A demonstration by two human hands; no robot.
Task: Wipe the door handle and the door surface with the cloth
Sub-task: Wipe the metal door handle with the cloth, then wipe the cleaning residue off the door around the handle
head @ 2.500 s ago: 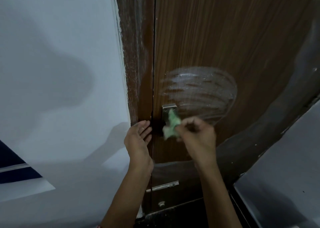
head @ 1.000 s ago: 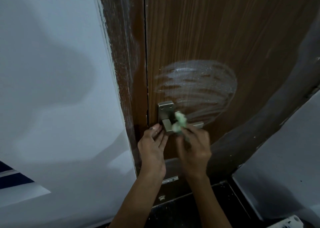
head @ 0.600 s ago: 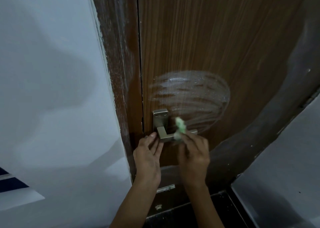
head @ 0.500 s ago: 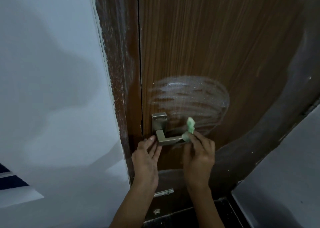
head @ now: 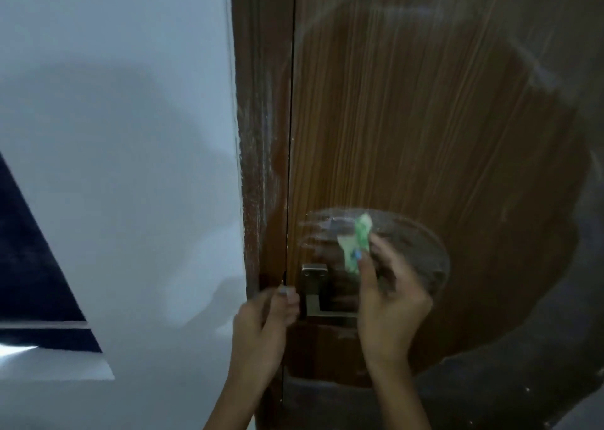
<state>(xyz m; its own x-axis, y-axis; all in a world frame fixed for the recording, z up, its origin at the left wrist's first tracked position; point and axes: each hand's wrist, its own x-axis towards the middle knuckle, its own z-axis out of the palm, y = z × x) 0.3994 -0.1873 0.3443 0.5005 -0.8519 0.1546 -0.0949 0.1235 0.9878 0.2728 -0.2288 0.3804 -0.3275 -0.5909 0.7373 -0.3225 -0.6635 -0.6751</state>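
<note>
Right hand (head: 389, 302) fingers pinch a crumpled green cloth (head: 356, 243) against the brown wood-grain door (head: 425, 119), above the square metal handle (head: 318, 295). Left hand (head: 261, 328), blurred and loosely curled, empty, beside the dark door frame (head: 261, 135) and white wall (head: 114, 135).

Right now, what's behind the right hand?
The right hand pinches the green cloth and covers the far end of the door handle and part of the smeared patch.

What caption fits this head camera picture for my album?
Right hand lifts a green cloth to the smeared wooden door above the metal handle.
</note>
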